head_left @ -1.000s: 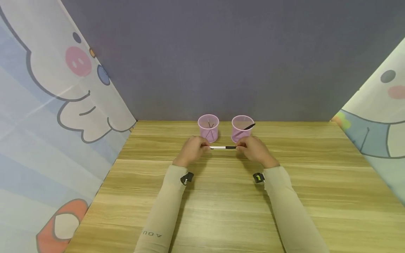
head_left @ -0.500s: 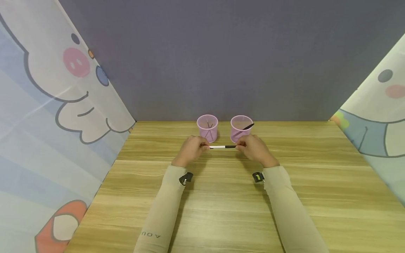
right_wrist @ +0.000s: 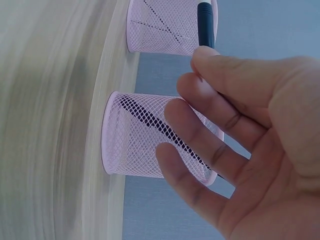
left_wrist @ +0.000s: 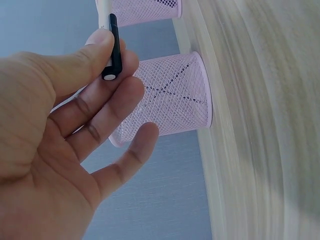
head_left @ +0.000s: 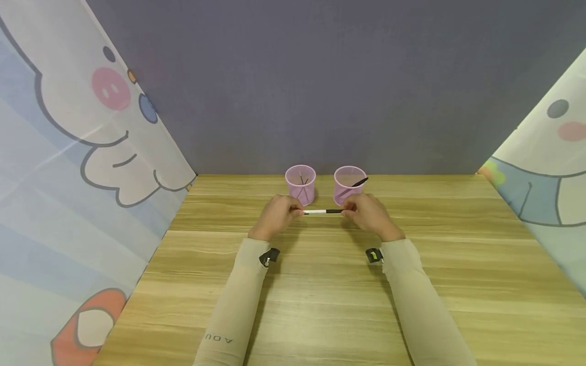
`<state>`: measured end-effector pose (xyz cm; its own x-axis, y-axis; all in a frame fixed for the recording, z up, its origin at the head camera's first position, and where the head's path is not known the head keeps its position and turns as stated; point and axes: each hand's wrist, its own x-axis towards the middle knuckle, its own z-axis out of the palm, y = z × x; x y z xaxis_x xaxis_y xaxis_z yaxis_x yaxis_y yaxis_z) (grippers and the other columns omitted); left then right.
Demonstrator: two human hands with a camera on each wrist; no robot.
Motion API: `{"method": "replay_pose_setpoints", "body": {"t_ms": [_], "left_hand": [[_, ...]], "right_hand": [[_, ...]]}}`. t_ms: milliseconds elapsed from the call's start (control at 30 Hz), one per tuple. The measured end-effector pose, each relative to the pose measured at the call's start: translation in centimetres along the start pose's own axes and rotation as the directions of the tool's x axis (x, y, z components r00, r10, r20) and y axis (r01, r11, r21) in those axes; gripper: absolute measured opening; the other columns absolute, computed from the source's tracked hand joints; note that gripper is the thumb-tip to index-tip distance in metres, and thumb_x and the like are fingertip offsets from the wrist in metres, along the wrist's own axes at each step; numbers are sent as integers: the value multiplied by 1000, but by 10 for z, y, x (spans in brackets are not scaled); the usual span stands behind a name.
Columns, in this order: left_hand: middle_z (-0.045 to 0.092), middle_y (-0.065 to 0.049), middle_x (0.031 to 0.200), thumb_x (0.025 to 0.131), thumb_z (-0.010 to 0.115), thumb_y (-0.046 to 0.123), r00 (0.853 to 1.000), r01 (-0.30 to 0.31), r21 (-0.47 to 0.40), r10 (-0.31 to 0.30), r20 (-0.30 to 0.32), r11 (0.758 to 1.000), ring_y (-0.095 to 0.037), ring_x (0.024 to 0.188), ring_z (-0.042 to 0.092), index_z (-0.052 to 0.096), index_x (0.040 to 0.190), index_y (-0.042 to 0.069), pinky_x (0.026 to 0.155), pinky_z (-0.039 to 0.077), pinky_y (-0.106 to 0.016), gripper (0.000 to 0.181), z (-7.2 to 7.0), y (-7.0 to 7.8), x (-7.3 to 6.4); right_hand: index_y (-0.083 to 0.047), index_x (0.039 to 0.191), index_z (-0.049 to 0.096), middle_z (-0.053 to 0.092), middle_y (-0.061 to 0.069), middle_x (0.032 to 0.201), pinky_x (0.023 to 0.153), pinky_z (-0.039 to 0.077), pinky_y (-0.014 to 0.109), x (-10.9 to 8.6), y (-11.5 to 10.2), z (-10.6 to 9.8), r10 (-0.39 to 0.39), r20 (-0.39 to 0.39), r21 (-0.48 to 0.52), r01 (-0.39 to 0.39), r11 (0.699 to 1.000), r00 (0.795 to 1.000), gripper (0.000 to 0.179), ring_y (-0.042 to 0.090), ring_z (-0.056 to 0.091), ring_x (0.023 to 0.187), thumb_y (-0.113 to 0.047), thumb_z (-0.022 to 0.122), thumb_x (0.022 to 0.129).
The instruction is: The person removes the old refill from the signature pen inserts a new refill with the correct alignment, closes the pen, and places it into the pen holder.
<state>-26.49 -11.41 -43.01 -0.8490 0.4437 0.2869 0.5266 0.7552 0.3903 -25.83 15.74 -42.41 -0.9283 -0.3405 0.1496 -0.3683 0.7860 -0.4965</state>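
Note:
A white pen (head_left: 316, 212) with a black grip section and a black clip spans level between both hands, in front of two pink mesh cups. My left hand (head_left: 276, 216) pinches its clip end between thumb and forefinger, the other fingers spread loosely in the left wrist view. At the black end, my right hand (head_left: 368, 214) pinches the pen with thumb and forefinger; the tip is hidden by the fingers. The left mesh cup (head_left: 308, 195) holds a couple of thin dark sticks. In the right mesh cup (head_left: 340, 190) a black pen (head_left: 360, 182) leans toward the right rim.
Both cups stand near the back edge of the wood-grain table (head_left: 320, 305), close to a grey back panel (head_left: 293, 91). Cartoon-printed curtains (head_left: 55, 168) flank the table on either side. A dark strap (head_left: 269, 257) sits on each wrist.

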Motion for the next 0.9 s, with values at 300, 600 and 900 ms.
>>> {"method": "replay_pose_setpoints", "body": {"t_ms": [300, 600, 900], "left_hand": [[75, -2, 83, 90, 77, 17, 1000, 5, -4, -5, 18, 1000, -12, 73, 64, 78, 87, 10, 72, 56, -31, 8, 0, 1, 0], [75, -2, 82, 91, 76, 14, 1000, 15, -23, -14, 21, 1000, -12, 73, 63, 78, 86, 10, 72, 55, -31, 7, -2, 1, -2], [75, -1, 83, 92, 76, 15, 1000, 9, -17, -9, 25, 1000, -10, 73, 63, 78, 88, 11, 72, 55, -30, 6, -1, 0, 0]], "right_hand": [[-11, 92, 74, 73, 3, 85, 77, 51, 44, 0, -1, 0, 12, -5, 11, -12, 1000, 1000, 5, 22, 66, 80, -13, 77, 89], [-12, 90, 73, 73, 3, 84, 77, 50, 43, 0, -3, -1, 14, -11, 30, -14, 999, 1000, 6, 21, 66, 80, -10, 78, 87], [-12, 89, 73, 71, 2, 82, 76, 49, 41, 0, -2, -3, 18, -13, 32, -18, 999, 1000, 6, 20, 64, 78, -9, 77, 85]]}}
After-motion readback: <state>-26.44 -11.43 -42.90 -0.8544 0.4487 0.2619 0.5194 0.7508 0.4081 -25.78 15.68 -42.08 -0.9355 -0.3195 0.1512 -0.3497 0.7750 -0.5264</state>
